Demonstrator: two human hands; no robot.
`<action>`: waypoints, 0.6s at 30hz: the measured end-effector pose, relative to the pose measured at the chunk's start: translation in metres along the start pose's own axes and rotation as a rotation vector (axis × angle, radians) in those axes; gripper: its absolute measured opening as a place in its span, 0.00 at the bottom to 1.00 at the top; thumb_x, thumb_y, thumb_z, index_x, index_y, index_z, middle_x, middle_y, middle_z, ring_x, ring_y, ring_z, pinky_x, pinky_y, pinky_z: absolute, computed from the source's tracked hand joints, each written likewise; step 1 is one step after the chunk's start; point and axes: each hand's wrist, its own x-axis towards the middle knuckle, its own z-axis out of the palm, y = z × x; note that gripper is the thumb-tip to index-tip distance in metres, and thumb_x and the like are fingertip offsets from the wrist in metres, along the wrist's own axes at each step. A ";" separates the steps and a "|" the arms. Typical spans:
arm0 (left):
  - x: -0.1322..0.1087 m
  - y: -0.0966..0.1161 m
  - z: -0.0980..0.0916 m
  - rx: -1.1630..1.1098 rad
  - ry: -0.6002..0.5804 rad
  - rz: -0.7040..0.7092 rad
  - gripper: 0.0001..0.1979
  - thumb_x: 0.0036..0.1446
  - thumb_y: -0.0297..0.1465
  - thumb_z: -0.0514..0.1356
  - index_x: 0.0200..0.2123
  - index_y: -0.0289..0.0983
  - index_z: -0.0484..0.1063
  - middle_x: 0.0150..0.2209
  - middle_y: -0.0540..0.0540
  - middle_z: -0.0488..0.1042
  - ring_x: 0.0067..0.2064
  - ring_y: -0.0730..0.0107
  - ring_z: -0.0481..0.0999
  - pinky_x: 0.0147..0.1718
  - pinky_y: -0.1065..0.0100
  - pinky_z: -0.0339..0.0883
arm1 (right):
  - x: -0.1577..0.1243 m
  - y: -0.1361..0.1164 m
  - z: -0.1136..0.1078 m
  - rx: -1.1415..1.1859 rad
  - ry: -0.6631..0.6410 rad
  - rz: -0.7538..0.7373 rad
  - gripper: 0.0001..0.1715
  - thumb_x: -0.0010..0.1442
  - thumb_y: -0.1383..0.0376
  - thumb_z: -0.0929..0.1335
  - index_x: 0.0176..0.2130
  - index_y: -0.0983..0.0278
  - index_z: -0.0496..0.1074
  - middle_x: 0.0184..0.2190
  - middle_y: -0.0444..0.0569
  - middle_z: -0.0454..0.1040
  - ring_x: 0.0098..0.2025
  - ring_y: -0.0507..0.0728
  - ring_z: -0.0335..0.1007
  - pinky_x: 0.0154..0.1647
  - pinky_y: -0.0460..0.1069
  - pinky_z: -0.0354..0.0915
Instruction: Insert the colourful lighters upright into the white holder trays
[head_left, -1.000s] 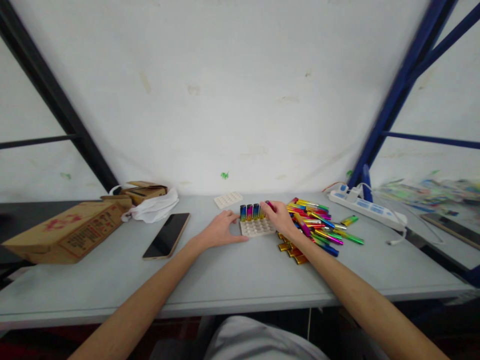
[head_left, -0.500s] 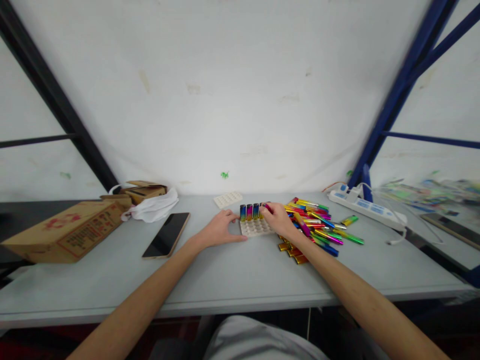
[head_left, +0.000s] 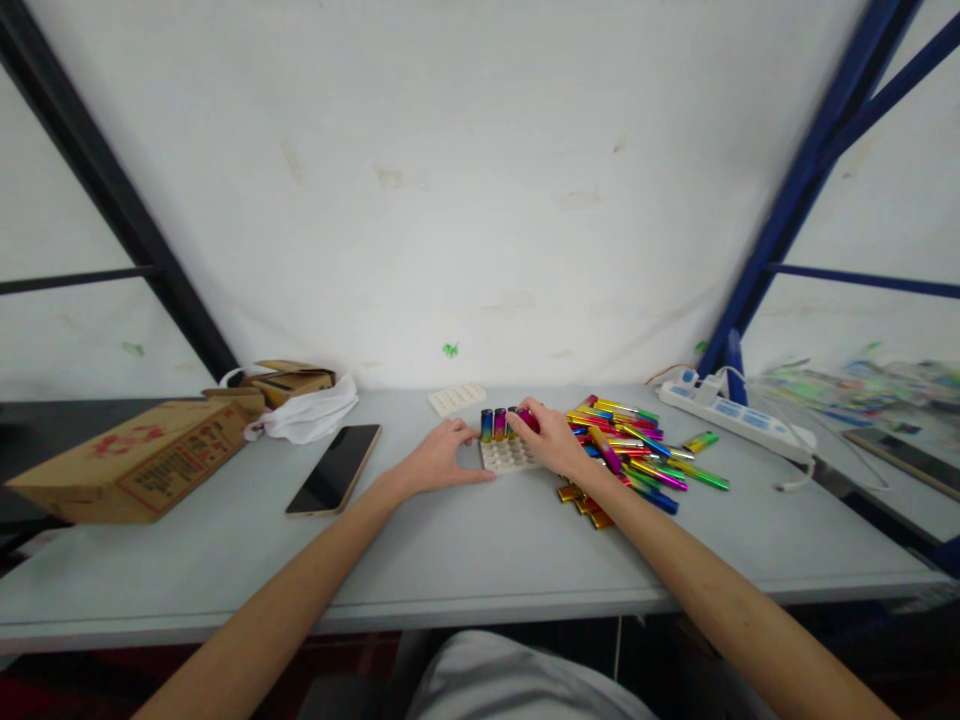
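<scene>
My left hand curves around the left end of a white tray with rows of small holes. Its thumb lies along the tray's near edge and its fingertips touch the far left corner. Several shiny metallic lighter shells, blue-yellow and purple with dark tops, stand upright in the back row. My right hand is closed on a magenta lighter shell at the right of that row. The fingers hide its lower part. Beside my right hand lies a loose pile of coloured lighter shells.
A second white tray lies near the wall. To the left are a phone, a white plastic bag and cardboard boxes. At the right sits a power strip with cables. Posts slope up on both sides.
My right hand has shifted slightly left and its fingers are now higher around the magenta shell, covering more of the row's right end. My left hand stays in place.
</scene>
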 end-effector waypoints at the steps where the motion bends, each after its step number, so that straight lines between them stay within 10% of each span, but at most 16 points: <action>1: 0.000 0.000 0.000 0.007 0.000 0.001 0.33 0.47 0.56 0.69 0.47 0.36 0.78 0.42 0.40 0.74 0.45 0.51 0.74 0.48 0.56 0.69 | -0.001 0.000 0.000 -0.015 -0.019 -0.017 0.18 0.69 0.50 0.62 0.36 0.61 0.66 0.24 0.40 0.66 0.27 0.54 0.62 0.30 0.47 0.52; 11: 0.001 -0.002 0.001 0.030 -0.015 0.009 0.32 0.48 0.56 0.68 0.46 0.36 0.77 0.42 0.40 0.75 0.45 0.52 0.74 0.47 0.56 0.70 | 0.000 0.001 0.004 -0.138 -0.076 -0.356 0.18 0.73 0.55 0.62 0.36 0.63 0.69 0.37 0.50 0.72 0.38 0.56 0.67 0.42 0.49 0.61; 18: 0.000 -0.001 0.001 0.039 -0.011 0.012 0.33 0.48 0.57 0.68 0.47 0.37 0.77 0.42 0.41 0.75 0.44 0.52 0.75 0.47 0.57 0.70 | 0.002 0.000 0.003 -0.140 -0.041 -0.250 0.18 0.73 0.56 0.64 0.34 0.63 0.71 0.27 0.45 0.74 0.29 0.53 0.66 0.33 0.47 0.57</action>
